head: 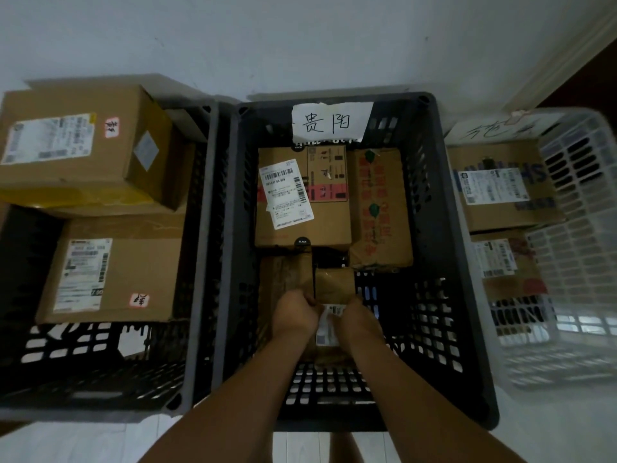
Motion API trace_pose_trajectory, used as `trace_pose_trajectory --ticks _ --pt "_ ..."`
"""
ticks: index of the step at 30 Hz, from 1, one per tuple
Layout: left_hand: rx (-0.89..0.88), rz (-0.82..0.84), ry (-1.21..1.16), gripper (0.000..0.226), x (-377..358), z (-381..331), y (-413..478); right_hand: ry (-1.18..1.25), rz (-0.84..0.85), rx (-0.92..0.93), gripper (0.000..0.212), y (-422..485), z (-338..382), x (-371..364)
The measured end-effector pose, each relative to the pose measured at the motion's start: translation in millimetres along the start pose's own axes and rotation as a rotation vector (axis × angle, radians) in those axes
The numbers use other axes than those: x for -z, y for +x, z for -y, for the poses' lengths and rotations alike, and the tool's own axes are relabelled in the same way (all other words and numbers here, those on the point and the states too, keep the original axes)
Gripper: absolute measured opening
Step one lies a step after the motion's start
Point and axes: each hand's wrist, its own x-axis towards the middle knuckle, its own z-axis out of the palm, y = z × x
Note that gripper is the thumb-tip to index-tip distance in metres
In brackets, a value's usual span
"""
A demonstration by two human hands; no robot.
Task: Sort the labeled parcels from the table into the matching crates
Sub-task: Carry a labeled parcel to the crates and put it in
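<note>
The small parcel (334,284), brown card with a white label on its near end, sits between the two hands low inside the middle crate (430,312). The left hand (295,312) and the right hand (359,320) each grip one side of it, fingers curled in over the top edges. Whether it already rests on the crate floor cannot be told.

The step in hand looks like setting it down. To do that well, keep it level, lower it into the free floor just right of the brown parcel (283,275) that lies touching it on the left-hand side, and let go only once it rests flat. The bare floor to the right of the right hand leaves room to slide it over if needed.

Just beyond the hands the same crate holds a box with a white label (320,228) and, beside it to the right, a box with red print (382,208). A paper sign (332,121) hangs on the far wall.

Well left of the left hand, the left crate (200,262) holds two large boxes, one (83,155) stacked partly over the other (133,279). Right of the right hand, a white basket (584,262) holds two more labelled boxes (500,208), (514,285).
</note>
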Motion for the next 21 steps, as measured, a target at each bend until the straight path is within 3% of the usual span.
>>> trace_pose_trajectory --ticks 6,11,17,21 --pt "0.020 0.060 -0.061 0.014 10 -5 -7 0.039 0.061 0.060 0.069 -11 -12 20" --pt "-0.036 0.123 -0.157 0.019 32 -10 -37 0.035 0.042 0.176 0.048 -40 -21 49" --pt "-0.156 -0.024 -0.209 0.028 87 -41 -97 0.035 -0.072 0.394 0.050 -103 19 108" --pt "-0.230 -0.148 -0.365 0.028 137 -52 -146 -0.025 -0.138 0.598 0.047 -154 72 124"
